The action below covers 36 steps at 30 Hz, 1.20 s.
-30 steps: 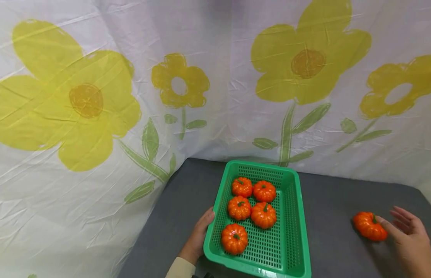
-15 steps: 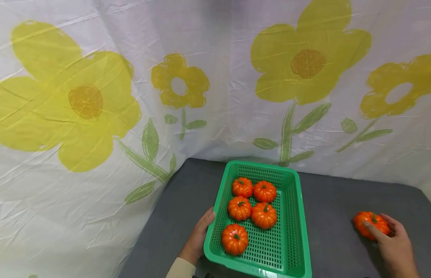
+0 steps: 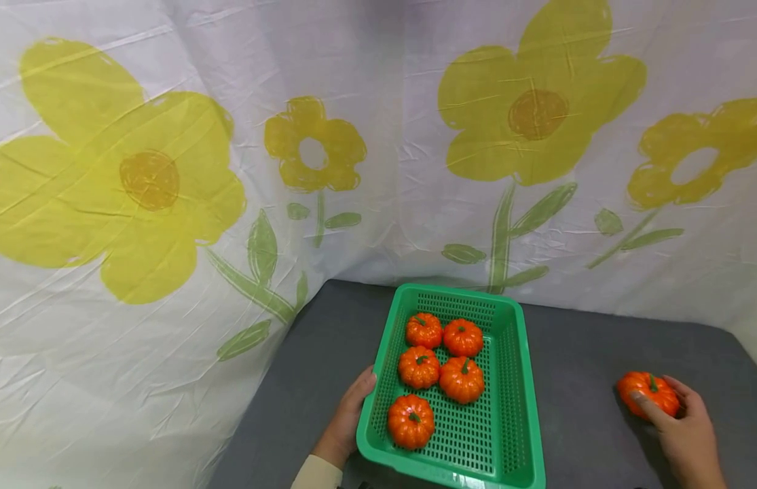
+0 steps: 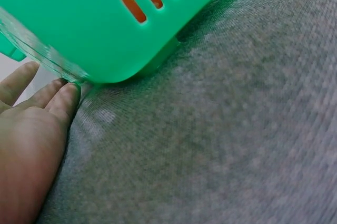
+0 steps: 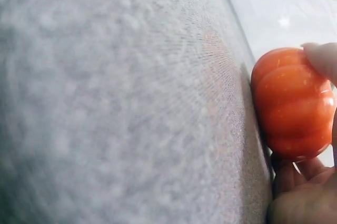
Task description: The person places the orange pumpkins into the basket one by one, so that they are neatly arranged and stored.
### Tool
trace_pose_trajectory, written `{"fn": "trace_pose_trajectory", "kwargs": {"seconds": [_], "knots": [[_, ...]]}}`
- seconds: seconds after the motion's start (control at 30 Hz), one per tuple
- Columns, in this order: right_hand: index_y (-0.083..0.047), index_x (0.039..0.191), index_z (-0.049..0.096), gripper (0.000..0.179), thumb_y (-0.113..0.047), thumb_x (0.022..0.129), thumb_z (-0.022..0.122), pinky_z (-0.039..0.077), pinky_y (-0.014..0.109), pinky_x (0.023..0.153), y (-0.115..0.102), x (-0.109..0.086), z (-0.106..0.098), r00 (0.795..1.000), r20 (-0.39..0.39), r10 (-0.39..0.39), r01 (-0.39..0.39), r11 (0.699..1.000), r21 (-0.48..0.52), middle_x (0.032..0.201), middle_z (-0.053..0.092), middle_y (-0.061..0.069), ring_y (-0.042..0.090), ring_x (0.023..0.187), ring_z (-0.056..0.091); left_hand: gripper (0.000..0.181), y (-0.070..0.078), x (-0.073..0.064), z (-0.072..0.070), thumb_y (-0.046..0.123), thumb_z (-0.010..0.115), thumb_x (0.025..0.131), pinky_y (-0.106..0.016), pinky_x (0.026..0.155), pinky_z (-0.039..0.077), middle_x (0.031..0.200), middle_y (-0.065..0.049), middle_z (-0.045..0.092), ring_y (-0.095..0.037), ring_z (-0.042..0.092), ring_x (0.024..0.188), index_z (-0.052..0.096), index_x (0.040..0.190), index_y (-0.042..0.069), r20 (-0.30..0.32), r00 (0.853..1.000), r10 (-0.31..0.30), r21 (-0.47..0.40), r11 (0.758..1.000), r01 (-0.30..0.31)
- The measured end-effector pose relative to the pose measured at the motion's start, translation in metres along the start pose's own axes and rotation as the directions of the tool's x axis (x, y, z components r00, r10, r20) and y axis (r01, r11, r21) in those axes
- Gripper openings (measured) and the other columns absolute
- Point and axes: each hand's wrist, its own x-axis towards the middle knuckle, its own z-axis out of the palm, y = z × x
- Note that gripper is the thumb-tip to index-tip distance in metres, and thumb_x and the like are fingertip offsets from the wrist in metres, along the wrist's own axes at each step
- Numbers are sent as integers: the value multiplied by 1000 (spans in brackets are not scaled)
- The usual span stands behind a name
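On the right side of the table, a small orange pumpkin [image 3: 636,387] with a green stem sits in the grip of my right hand [image 3: 690,428]. The right wrist view has the pumpkin [image 5: 289,103] between the thumb and the fingers, close against the grey surface. My left hand [image 3: 347,418] rests along the left side of a green perforated basket [image 3: 527,401]. Up close in the left wrist view, the straight fingers of the left hand [image 4: 31,129] touch the lower corner of the basket [image 4: 95,39]. Several more orange pumpkins [image 3: 462,380] lie inside the basket, mostly toward its left.
A dark grey cloth-covered table [image 3: 580,367] carries everything. White sheeting [image 3: 390,224] printed with yellow flowers hangs behind it and on its left. The basket stands between the two hands, and its right part shows bare slotted floor.
My right hand has moved left onto the lone pumpkin, and its thumb and fingers have closed around it. The left hand and the basket have stayed in place.
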Motion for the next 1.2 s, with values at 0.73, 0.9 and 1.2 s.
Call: {"fn": "trace_pose_trajectory", "kwargs": {"seconds": [0.73, 0.9, 1.2], "knots": [[-2, 171, 31, 82, -33, 107, 72, 39, 17, 77, 5, -9, 3, 992, -90, -89, 80, 992, -102, 160, 41, 31, 35, 117, 47, 70, -1, 0, -2, 43, 27, 119, -44, 124, 35, 175, -23, 23, -36, 29, 158, 12, 174, 3, 7, 1000, 9, -14, 1000, -9], [-3, 171, 31, 81, -34, 108, 70, 44, 27, 89, 3, -11, 5, 991, -113, -71, 62, 995, -81, 162, 39, 30, 35, 118, 46, 70, -1, 0, -2, 42, 26, 119, -44, 124, 35, 175, -23, 23, -36, 31, 157, 12, 174, 2, 8, 1000, 18, -16, 1000, -18], [-5, 174, 24, 82, -35, 110, 66, 47, 18, 78, -2, -14, 1, 997, -71, -9, 7, 999, -38, 166, 33, 30, 36, 121, 45, 68, -2, 1, -2, 41, 28, 119, -44, 122, 39, 172, -23, 30, -36, 37, 154, 16, 174, 3, 0, 1000, 12, -14, 1000, -12]]}}
